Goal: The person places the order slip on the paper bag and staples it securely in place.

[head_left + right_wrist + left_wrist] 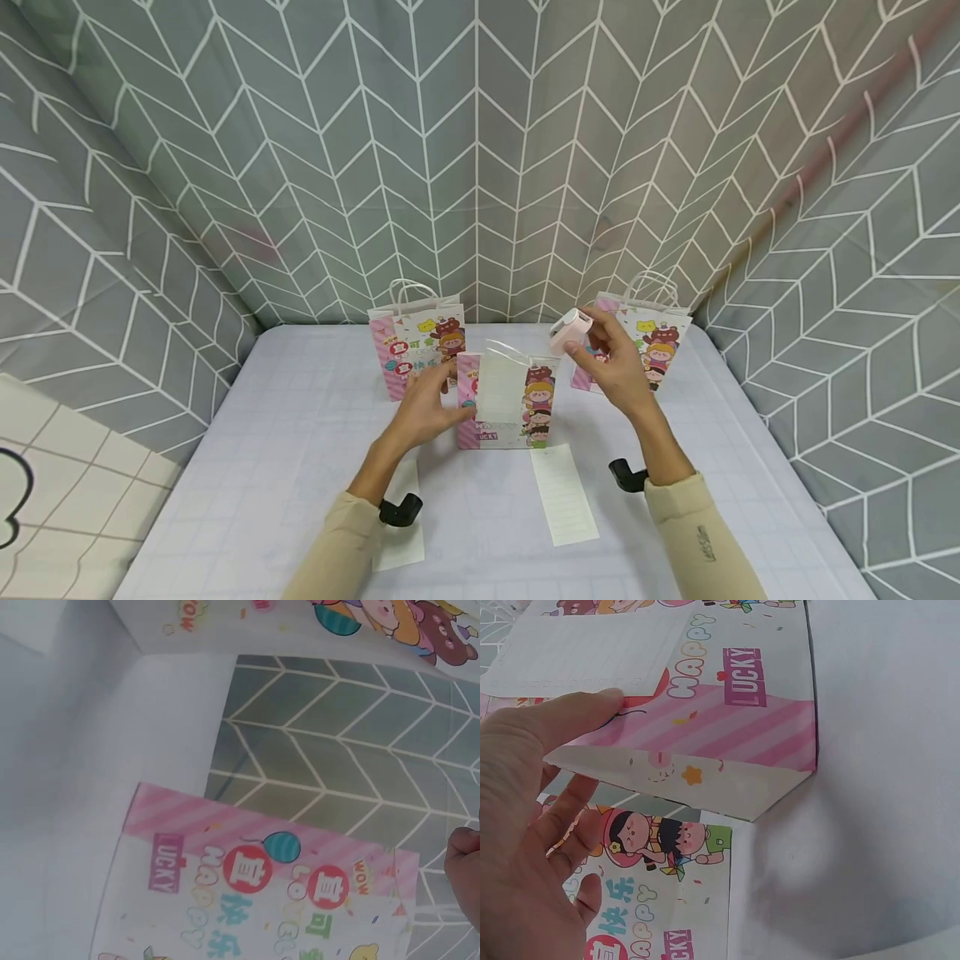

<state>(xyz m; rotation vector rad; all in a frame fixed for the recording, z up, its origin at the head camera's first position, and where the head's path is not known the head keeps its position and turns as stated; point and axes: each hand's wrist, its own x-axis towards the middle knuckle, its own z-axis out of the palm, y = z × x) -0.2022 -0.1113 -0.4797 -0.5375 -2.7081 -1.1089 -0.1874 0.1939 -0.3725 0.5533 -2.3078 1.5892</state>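
In the head view, my left hand (424, 410) grips the left side of the middle paper gift bag (538, 404). The left wrist view shows its thumb (592, 712) on the front and its fingers behind the side panel. A white lined paper slip (498, 390) lies against the bag's front, with the thumb at its lower edge. Above the bag's right top corner, my right hand (618, 367) holds a small pink-and-white stapler (572, 330), apart from the bag. In the right wrist view only a fingertip (466, 862) shows; the stapler is out of that view.
Two matching gift bags with white handles stand behind, one at the left (390, 358) and one at the right (662, 337). A paper slip (566, 496) lies on the white table (262, 467) in front; another slip (399, 546) is partly under the left arm. A patterned curtain (480, 167) hangs behind.
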